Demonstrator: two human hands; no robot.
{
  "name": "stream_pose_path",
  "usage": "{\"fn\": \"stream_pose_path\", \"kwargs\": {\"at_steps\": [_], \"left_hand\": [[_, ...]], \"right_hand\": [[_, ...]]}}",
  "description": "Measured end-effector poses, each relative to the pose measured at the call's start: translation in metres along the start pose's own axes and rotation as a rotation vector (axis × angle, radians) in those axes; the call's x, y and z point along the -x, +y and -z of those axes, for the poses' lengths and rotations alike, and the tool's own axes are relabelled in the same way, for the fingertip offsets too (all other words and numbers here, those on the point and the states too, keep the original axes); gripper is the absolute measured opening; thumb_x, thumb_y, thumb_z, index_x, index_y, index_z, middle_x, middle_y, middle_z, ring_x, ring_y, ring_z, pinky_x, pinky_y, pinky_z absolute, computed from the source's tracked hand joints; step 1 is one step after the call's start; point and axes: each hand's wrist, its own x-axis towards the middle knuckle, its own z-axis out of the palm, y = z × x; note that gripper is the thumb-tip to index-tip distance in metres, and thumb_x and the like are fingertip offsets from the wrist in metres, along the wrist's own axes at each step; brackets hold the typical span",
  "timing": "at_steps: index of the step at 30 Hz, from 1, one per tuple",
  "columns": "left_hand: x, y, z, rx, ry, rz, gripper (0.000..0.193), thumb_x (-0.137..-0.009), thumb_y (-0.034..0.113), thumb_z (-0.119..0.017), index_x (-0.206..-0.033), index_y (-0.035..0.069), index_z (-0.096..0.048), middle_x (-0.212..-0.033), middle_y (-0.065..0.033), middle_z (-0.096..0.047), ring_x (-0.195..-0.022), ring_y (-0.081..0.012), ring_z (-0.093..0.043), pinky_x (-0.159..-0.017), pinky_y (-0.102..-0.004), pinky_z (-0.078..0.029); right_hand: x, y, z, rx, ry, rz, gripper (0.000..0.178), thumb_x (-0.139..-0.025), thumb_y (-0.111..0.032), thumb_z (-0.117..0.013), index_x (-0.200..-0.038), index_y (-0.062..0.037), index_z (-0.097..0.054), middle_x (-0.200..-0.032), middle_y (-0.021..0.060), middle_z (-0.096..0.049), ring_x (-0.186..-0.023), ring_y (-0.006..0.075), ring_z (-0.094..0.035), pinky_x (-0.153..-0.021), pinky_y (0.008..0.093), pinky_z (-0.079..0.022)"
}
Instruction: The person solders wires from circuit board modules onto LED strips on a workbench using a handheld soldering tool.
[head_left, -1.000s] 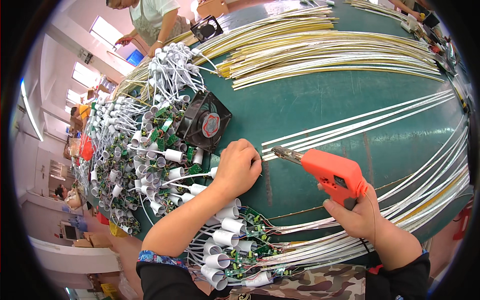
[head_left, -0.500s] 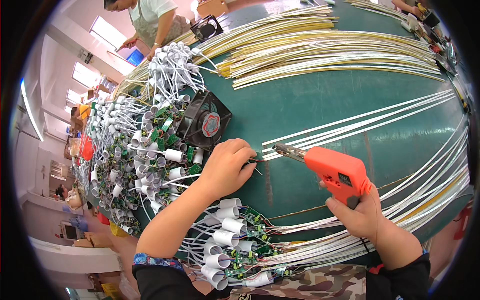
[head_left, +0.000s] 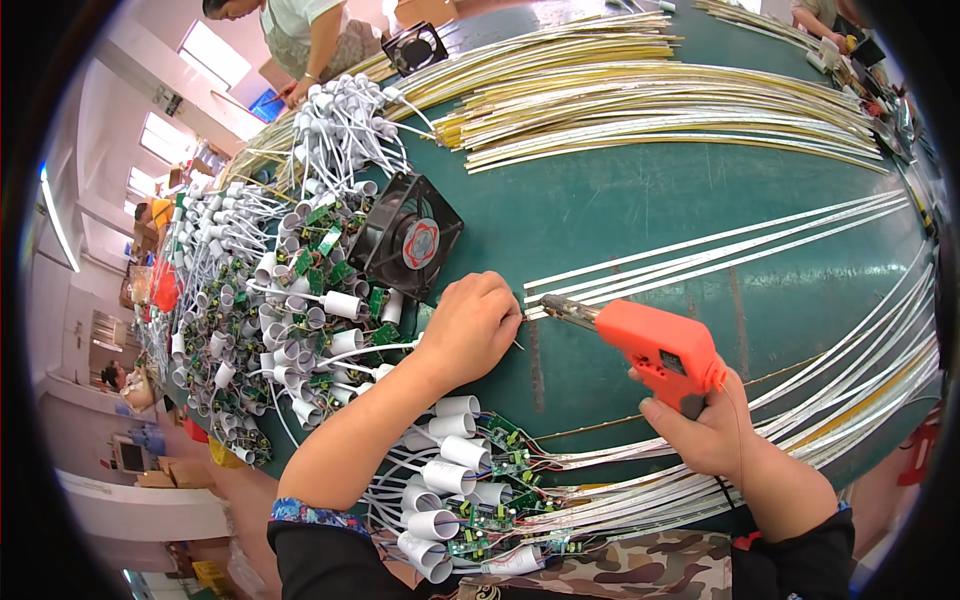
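Observation:
My right hand point(head_left: 705, 430) grips an orange soldering gun point(head_left: 660, 345), its metal tip resting at or just above the near ends of several thin white LED strips point(head_left: 700, 255). These strips lie side by side on the green table. Beside their ends, my left hand point(head_left: 472, 325) is closed in a pinch on thin wires; a short piece shows below the fingertips, and the rest is hidden by the hand. Close to my left forearm are white plastic cups point(head_left: 450, 478) with green circuit boards point(head_left: 510, 460), wired to finished-looking strips point(head_left: 640, 505) running off right.
A black fan point(head_left: 408, 238) stands left of the strips, next to a large heap of white cups and boards point(head_left: 300, 310). Bundles of yellowish-white strips point(head_left: 660, 110) lie across the far side of the table point(head_left: 600, 210). Another person point(head_left: 310, 40) works at the far left.
The soldering gun has shifted slightly left, its tip closer to my left fingers. My left hand has moved a little right toward the strip ends, covering more of the red and dark wires.

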Motion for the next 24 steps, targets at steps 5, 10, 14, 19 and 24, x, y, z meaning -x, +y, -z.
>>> {"fn": "stream_pose_path", "kwargs": {"at_steps": [5, 10, 14, 19, 24], "left_hand": [[-0.001, 0.003, 0.000, -0.032, -0.009, 0.002, 0.010, -0.076, 0.006, -0.068, -0.077, 0.005, -0.059, -0.089, -0.0095, -0.059, -0.088, -0.0321, -0.056, -0.078, -0.0420, -0.046], [-0.001, 0.003, 0.000, -0.038, -0.018, 0.008, 0.010, -0.075, 0.006, -0.069, -0.076, 0.005, -0.059, -0.090, -0.0093, -0.059, -0.089, -0.0320, -0.056, -0.078, -0.0420, -0.045], [-0.002, 0.004, 0.000, -0.045, -0.010, -0.005, 0.010, -0.075, 0.006, -0.069, -0.075, 0.005, -0.059, -0.090, -0.0094, -0.059, -0.089, -0.0319, -0.056, -0.078, -0.0417, -0.045], [-0.001, 0.004, -0.001, -0.054, -0.010, 0.004, 0.010, -0.074, 0.006, -0.068, -0.074, 0.005, -0.059, -0.089, -0.0096, -0.059, -0.088, -0.0320, -0.056, -0.078, -0.0418, -0.045], [-0.001, 0.003, -0.002, -0.036, -0.002, 0.001, 0.009, -0.074, 0.007, -0.067, -0.074, 0.004, -0.059, -0.089, -0.0098, -0.059, -0.088, -0.0324, -0.056, -0.078, -0.0422, -0.045]], "right_hand": [[-0.004, -0.002, -0.008, -0.027, -0.026, -0.019, 0.046, -0.081, -0.009, -0.071, -0.123, -0.0003, -0.054, -0.098, 0.0118, -0.065, -0.083, 0.0214, -0.062, -0.079, 0.0320, -0.049], [-0.006, 0.010, -0.012, 0.031, -0.030, 0.080, 0.047, -0.081, -0.010, -0.070, -0.124, -0.0010, -0.053, -0.094, 0.0122, -0.065, -0.081, 0.0241, -0.063, -0.077, 0.0331, -0.050], [-0.008, 0.009, -0.013, 0.073, -0.030, 0.105, 0.048, -0.081, -0.010, -0.070, -0.124, -0.0012, -0.053, -0.094, 0.0131, -0.064, -0.080, 0.0260, -0.063, -0.076, 0.0337, -0.050], [-0.005, 0.005, -0.012, 0.083, -0.037, 0.085, 0.047, -0.081, -0.010, -0.070, -0.124, -0.0007, -0.053, -0.094, 0.0127, -0.065, -0.080, 0.0253, -0.063, -0.076, 0.0340, -0.050], [-0.002, -0.004, -0.007, 0.056, -0.016, 0.034, 0.045, -0.081, -0.009, -0.070, -0.122, -0.0003, -0.054, -0.097, 0.0115, -0.066, -0.082, 0.0225, -0.064, -0.078, 0.0334, -0.050]]}}
